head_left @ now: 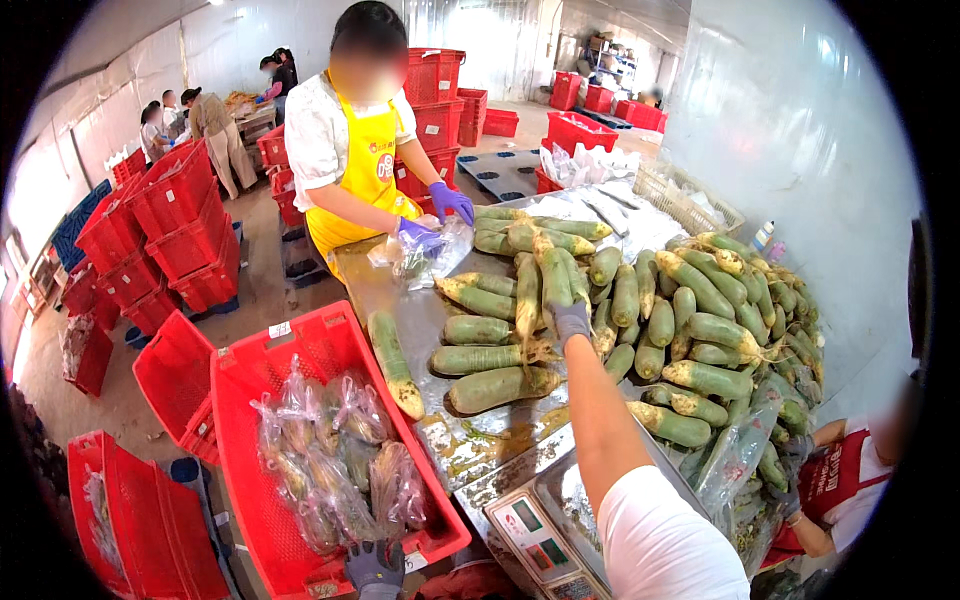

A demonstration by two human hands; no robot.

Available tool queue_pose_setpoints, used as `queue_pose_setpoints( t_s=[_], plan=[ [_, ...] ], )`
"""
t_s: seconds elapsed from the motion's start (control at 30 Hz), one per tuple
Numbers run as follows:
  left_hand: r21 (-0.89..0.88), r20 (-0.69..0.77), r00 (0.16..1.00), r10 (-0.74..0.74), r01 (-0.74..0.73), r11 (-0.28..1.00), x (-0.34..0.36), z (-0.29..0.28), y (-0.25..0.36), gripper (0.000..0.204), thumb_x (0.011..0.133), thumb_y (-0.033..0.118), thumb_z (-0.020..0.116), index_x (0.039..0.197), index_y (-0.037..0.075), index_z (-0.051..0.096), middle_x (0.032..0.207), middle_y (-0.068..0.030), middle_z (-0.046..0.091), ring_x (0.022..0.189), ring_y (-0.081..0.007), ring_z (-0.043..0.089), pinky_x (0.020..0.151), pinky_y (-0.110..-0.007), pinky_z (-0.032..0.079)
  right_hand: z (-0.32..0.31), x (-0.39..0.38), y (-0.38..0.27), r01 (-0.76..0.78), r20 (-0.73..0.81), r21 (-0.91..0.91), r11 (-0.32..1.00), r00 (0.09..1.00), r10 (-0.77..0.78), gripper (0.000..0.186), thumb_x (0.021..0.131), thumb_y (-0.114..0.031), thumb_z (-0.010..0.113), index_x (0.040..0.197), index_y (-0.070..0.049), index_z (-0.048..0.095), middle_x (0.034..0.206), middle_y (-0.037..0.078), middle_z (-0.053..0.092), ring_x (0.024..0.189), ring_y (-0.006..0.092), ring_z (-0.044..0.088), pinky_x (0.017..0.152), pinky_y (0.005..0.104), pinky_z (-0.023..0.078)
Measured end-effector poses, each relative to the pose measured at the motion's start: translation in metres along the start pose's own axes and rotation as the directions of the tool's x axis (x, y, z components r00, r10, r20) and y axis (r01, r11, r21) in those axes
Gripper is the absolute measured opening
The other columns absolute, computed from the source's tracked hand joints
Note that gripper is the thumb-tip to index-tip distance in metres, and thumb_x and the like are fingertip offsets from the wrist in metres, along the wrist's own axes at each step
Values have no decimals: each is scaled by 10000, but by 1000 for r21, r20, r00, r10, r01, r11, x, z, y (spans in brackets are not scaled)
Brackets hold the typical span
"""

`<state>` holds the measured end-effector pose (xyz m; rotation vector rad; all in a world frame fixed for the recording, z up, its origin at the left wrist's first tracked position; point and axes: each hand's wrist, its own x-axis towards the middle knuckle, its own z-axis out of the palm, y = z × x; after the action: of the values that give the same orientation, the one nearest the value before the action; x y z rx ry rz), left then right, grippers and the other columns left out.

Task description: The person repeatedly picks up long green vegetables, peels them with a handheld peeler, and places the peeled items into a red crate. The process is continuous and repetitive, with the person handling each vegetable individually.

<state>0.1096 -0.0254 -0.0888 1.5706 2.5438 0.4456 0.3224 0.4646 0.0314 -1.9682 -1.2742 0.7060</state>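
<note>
My right hand (572, 320), in a grey glove, reaches over the metal table (440, 400) and is closed around the root end of a green radish (553, 275). Other long green radishes (502, 389) lie beside it, soil on their skins. At the lower edge my left hand (375, 570), in a dark glove, is closed over the near rim of a red crate (237, 430). In that crate are several clear plastic bags of radishes (320, 470). Beneath my right arm stands a scale (535, 535) with a control panel.
Across the table a person in a yellow apron (367, 160) handles a clear bag (425, 255) with purple gloves. A big radish heap (700, 330) fills the right side. Another person in a red apron (835, 480) works at lower right. Stacked red crates (190, 220) stand left.
</note>
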Motion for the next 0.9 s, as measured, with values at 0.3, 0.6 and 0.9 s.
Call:
queue_pose_setpoints(
  t_s=[0.3,0.6,0.9],
  plan=[
    [171,92,991,-98,81,982,7,-4,8,336,805,425,474,783,126,625,826,-119,580,814,-299,537,679,-428,425,-93,-59,8,636,657,-73,768,610,-443,378,763,-257,573,1045,-6,568,951,137,619,819,232,584,736,319,437],
    [12,-32,999,-4,4,1000,14,6,-4,437,834,440,449,751,46,620,767,-204,586,709,-379,560,605,-470,435,-292,-373,-45,956,764,231,-182,-294,-575,125,683,-128,591,675,-9,628,667,141,603,664,276,605,588,362,484],
    [14,22,997,74,-75,997,24,30,1,455,837,452,439,760,42,621,777,-210,586,715,-386,557,613,-470,433,-331,-482,-23,943,676,97,-320,-298,-674,133,680,-144,589,676,-17,631,668,137,606,654,272,604,589,359,482]
  ],
)
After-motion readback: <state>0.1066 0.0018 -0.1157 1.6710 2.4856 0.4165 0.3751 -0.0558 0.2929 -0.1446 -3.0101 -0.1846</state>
